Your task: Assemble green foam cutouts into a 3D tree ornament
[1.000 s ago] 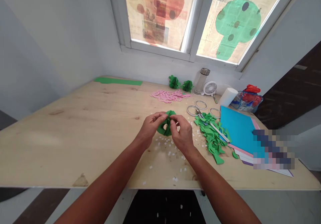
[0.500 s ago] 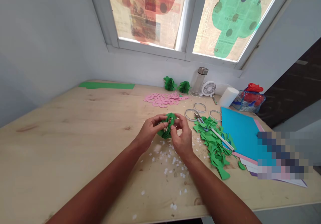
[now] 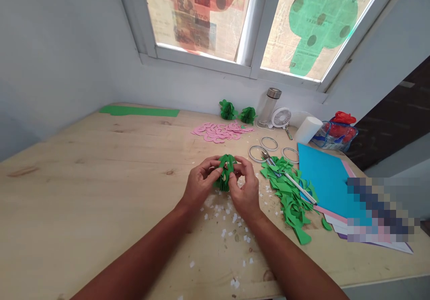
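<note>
A layered green paper piece [image 3: 224, 182] is held upright between both hands over the middle of the table [image 3: 110, 192]. My left hand [image 3: 200, 179] pinches its left side with thumb and fingers. On the right side, my right hand [image 3: 244, 184] grips it the same way. Small gaps show between its folded layers. Small white paper bits [image 3: 235, 218] lie scattered below the hands. To the right is a heap of green paper scraps [image 3: 289, 197], with scissors [image 3: 268, 158] and a white pen [image 3: 297, 185] on it.
Pink paper cutouts [image 3: 220, 132] and two green paper shapes [image 3: 247, 115] lie behind. A bottle [image 3: 269, 107], small fan [image 3: 281, 117], tape rings [image 3: 269, 143], white roll [image 3: 308, 130] and plastic bag [image 3: 336, 134] stand back right. Blue sheets [image 3: 324, 179] lie right; a green strip [image 3: 141, 111] back left.
The green paper piece has been turned and opened a little, so its layers face the camera more. Both hands still hold it. The view has shifted slightly.
</note>
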Demonstrator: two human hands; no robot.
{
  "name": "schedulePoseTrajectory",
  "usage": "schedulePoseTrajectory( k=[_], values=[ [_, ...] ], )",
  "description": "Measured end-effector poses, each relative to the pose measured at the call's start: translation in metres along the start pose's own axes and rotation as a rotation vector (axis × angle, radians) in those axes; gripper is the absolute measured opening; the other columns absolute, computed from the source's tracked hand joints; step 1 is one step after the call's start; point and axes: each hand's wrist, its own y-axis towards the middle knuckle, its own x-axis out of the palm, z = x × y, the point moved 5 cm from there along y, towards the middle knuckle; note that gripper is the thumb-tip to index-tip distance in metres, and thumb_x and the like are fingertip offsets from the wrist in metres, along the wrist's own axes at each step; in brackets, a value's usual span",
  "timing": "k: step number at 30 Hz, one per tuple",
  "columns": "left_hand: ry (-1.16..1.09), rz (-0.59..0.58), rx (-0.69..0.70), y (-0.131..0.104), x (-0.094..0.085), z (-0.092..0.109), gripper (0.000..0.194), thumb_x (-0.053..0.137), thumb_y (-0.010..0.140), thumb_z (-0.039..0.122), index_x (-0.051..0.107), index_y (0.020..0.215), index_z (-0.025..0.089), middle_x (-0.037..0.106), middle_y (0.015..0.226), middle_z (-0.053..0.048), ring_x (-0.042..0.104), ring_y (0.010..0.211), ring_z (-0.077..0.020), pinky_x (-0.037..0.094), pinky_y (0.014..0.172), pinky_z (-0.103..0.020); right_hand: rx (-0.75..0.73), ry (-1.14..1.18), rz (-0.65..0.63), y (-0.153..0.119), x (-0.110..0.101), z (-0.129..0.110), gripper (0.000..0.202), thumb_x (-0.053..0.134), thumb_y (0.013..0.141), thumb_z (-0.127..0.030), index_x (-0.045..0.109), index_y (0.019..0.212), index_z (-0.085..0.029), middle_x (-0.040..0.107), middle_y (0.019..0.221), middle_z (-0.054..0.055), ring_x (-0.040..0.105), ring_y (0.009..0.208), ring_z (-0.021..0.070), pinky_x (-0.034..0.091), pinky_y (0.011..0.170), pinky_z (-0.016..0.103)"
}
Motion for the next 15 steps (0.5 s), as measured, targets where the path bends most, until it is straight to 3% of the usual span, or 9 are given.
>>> schedulePoseTrajectory(
  k=[6,12,15],
  values=[
    [0.062,0.046,0.078,-0.001,0.0,-0.001,0.017,0.064,0.072,0.032,0.069,0.078,0.017,0.065,0.112,-0.01,0.062,0.102,-0.0259,0.049,0.089,-0.038,0.146,0.125,0.04,0.0,0.0,0.01,0.017,0.054,0.077,-0.022,0.06,0.092,-0.017,0.069,0.084,0.005,0.064,0.076,0.016,0.05,0.067,0.026],
    [0.166,0.062,0.12,0.0,-0.002,-0.007,0.013,0.061,0.074,0.03,0.067,0.077,0.019,0.067,0.108,-0.009,0.063,0.101,-0.025,0.049,0.091,-0.039,0.238,0.113,0.06,0.001,-0.001,0.019,0.016,0.058,0.076,-0.029,0.065,0.083,-0.016,0.07,0.077,0.004,0.061,0.066,0.0148,0.049,0.062,0.025],
    [0.252,0.062,0.189,-0.002,-0.001,-0.003,0.014,0.059,0.076,0.027,0.065,0.087,0.02,0.065,0.11,-0.008,0.062,0.102,-0.0239,0.048,0.093,-0.04,0.243,0.087,0.065,0.001,-0.001,0.018,0.016,0.058,0.076,-0.029,0.066,0.081,-0.016,0.069,0.073,0.003,0.061,0.064,0.0145,0.049,0.06,0.025]
  ],
)
